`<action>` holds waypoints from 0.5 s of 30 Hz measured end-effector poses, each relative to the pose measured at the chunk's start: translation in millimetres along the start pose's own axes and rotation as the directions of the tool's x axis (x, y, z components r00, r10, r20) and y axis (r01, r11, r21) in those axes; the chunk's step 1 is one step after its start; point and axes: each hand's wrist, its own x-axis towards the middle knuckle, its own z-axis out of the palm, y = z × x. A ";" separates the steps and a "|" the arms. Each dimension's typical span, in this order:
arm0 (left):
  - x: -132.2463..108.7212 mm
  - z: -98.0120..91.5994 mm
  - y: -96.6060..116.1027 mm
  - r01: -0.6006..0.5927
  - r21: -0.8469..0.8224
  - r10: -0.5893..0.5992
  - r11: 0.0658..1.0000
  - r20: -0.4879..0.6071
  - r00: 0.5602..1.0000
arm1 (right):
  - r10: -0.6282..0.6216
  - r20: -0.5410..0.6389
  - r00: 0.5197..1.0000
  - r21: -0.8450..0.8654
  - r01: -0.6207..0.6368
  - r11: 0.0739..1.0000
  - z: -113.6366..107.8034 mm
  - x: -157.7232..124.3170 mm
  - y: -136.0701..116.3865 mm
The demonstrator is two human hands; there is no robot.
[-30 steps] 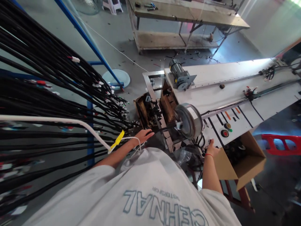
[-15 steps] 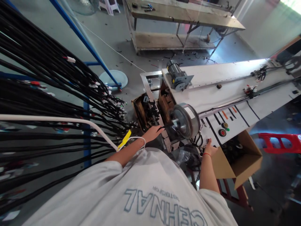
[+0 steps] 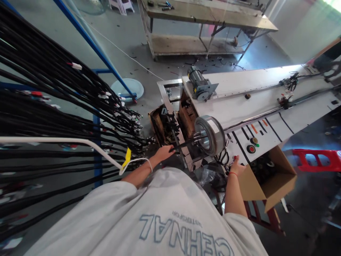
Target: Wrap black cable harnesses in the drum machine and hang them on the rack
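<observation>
My left hand point(image 3: 163, 153) is closed round the end of a black cable point(image 3: 183, 145). That cable runs right, into the centre of a round taping head point(image 3: 210, 135) with a grey drum and a white label. My right hand point(image 3: 237, 168) is at the front edge of the white machine table point(image 3: 229, 85). One finger stretches to a small control on the edge, mostly covered by the fingertip; another finger points right, apart from it. A red push button point(image 3: 250, 149) lies just beyond this hand.
Bundles of black cables point(image 3: 53, 81) hang on a blue rack point(image 3: 85, 35) at left. A motor point(image 3: 198, 81) stands on the machine table. An open cardboard box point(image 3: 279, 192) and red stool point(image 3: 317, 160) are at right. A workbench point(image 3: 181, 14) stands behind.
My left hand has moved left and slightly down with the cable, and a longer stretch of it shows outside the taping head. My right hand has stayed at the table edge.
</observation>
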 end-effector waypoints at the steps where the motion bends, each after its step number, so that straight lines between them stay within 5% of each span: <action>1: -4.1 -0.7 -11.7 0.031 0.002 -0.031 1.000 0.010 0.999 | 0.001 0.005 1.000 0.011 -0.001 1.000 0.2 0.6 0.5; 6: -28.6 -24.6 -35.5 -0.082 -0.056 0.085 0.995 0.039 0.996 | 0.005 0.035 0.999 0.041 -0.006 0.999 3.1 4.0 4.7; 15: -47.5 -53.0 14.0 -0.143 -0.214 0.130 0.966 -0.073 0.989 | -0.017 0.042 0.999 0.065 0.014 0.998 0.3 0.9 0.5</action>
